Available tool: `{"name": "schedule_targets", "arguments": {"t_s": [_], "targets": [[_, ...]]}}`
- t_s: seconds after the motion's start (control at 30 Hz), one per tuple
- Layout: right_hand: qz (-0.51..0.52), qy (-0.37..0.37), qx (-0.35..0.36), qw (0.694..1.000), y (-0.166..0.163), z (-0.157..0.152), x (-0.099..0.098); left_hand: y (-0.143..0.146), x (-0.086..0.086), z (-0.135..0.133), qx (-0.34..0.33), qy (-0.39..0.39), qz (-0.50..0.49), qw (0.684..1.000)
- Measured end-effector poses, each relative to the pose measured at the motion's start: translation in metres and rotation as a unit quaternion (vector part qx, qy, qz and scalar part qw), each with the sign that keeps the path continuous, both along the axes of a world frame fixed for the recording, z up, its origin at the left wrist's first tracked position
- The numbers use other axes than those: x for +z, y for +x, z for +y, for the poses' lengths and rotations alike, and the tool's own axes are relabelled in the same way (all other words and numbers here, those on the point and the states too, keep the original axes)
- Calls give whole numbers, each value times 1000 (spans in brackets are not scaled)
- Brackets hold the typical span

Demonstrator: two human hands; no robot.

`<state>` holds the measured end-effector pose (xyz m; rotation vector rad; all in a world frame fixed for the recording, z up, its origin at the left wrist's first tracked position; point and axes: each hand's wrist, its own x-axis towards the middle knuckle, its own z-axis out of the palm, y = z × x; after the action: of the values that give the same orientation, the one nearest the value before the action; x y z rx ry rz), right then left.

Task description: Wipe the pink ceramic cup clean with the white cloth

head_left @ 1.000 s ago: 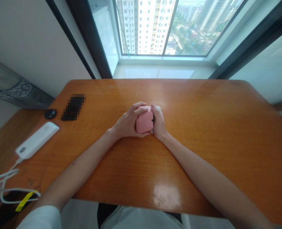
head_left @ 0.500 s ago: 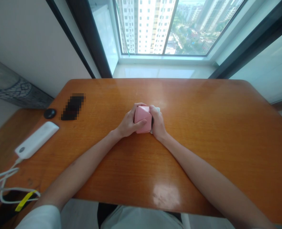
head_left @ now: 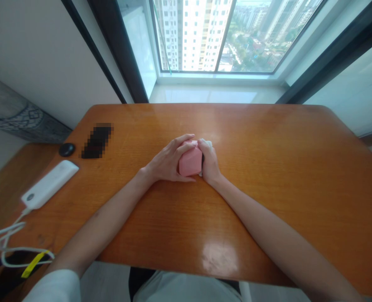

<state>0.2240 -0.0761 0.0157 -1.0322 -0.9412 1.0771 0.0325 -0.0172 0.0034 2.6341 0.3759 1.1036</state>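
Note:
Near the middle of the table I have a small pink faceted block point(head_left: 190, 162) between both hands. White bits and a dark strip show at its right side, partly covered by fingers; I cannot make out its exact kind. My left hand point(head_left: 171, 159) wraps loosely round the left side, fingers bent over the top and thumb stretched along the lower edge. My right hand point(head_left: 210, 162) is closed on the right side, with the thumb at the upper right corner. Its other fingers are hidden behind the block.
On the left of the brown wooden table point(head_left: 283, 188) lie a white power strip-like bar point(head_left: 52, 184) with a white cable point(head_left: 8, 241), a round black object point(head_left: 66, 149) and a blurred-out dark rectangle point(head_left: 97, 141). A window point(head_left: 220, 37) stands beyond the far edge.
My left thumb has slid down off the block's front face to below its lower edge, and my left fingers have come further over its top. My right hand keeps its grip.

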Motion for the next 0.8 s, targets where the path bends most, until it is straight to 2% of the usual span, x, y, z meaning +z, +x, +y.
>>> {"name": "schedule_targets", "arguments": {"t_s": [0.2,0.37,0.47,0.63,0.7,0.8], "targets": [[2,-25,8,1000,-1,1,0,9,5,-6,20,-35,-38,998],[-5,-13,6,1000,-1,-1,1,14,8,-9,18,-79,-77,994],[-14,-8,13,1000,0,-3,1,16,11,-14,53,-160,-78,983],[-23,-18,33,999,0,-3,1,20,13,-20,79,-340,-82,934],[-23,-19,33,999,0,-4,1,21,10,-21,72,-355,-85,928],[-31,-15,26,999,1,-4,3,21,2,-20,58,-328,-95,938]]}}
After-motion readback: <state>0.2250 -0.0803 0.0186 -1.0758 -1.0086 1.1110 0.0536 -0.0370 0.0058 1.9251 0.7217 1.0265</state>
